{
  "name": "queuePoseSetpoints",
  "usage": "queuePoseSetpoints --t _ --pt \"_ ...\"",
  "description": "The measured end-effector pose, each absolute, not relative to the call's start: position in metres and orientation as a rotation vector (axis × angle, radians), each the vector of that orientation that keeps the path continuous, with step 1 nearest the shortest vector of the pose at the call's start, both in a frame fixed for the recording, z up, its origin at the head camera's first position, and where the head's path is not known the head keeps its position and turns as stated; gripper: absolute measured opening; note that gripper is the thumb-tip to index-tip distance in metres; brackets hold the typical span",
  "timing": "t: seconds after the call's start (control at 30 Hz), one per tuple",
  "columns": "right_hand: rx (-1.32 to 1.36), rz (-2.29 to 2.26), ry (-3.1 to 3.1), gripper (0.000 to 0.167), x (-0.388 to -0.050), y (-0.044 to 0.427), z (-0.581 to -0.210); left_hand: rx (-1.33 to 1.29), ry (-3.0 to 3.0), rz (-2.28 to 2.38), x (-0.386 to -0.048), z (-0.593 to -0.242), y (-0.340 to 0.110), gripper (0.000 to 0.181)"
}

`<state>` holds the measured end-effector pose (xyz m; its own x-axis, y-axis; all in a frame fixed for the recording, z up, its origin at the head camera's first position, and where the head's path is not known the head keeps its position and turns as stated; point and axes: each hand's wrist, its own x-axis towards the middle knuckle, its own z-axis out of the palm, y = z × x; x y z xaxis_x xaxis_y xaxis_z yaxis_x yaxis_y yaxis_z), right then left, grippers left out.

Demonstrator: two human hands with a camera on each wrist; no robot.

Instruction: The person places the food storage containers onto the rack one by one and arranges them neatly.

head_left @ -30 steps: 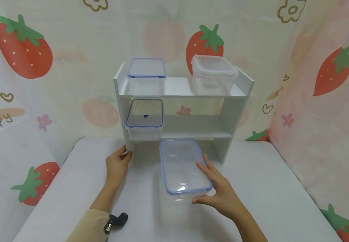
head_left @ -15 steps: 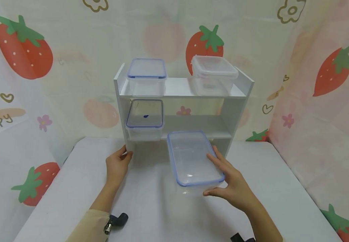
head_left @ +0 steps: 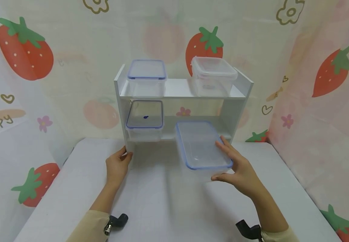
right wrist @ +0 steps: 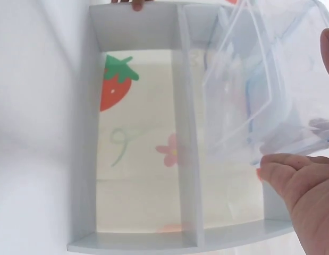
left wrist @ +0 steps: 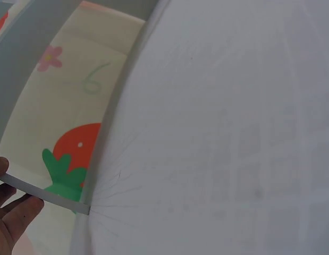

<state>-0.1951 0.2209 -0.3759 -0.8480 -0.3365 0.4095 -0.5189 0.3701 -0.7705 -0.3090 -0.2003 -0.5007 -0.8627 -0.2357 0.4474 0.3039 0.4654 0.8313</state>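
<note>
A clear plastic food container [head_left: 203, 144] with a blue-rimmed lid is held up by my right hand [head_left: 242, 171], in front of the right half of the middle shelf. Thumb and fingers grip its right side; in the right wrist view the container [right wrist: 292, 79] hangs tilted beside the shelf boards. My left hand [head_left: 118, 166] pinches the lower left side panel of the white shelf unit [head_left: 237, 111]. In the left wrist view the fingers [left wrist: 23, 218] lie on both sides of that panel's edge [left wrist: 52, 197].
On the top shelf stand a blue-rimmed container [head_left: 147, 77] at left and a clear-lidded one [head_left: 213, 75] at right. Another container [head_left: 145, 119], with a dark blue-rimmed lid, sits at the left of the middle shelf. A white-covered table [head_left: 177, 215] lies beneath.
My right hand has carried the container up and to the right, from in front of the bottom opening to the middle shelf's height. The left hand stays on the side panel.
</note>
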Motion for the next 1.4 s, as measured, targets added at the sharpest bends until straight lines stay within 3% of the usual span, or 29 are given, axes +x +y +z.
queuePoseSetpoints --t 1.4 --pt "0.611 1.449 -2.514 0.099 -0.284 0.236 -0.354 -0.09 -2.203 -1.421 -0.309 -0.503 -0.201 0.04"
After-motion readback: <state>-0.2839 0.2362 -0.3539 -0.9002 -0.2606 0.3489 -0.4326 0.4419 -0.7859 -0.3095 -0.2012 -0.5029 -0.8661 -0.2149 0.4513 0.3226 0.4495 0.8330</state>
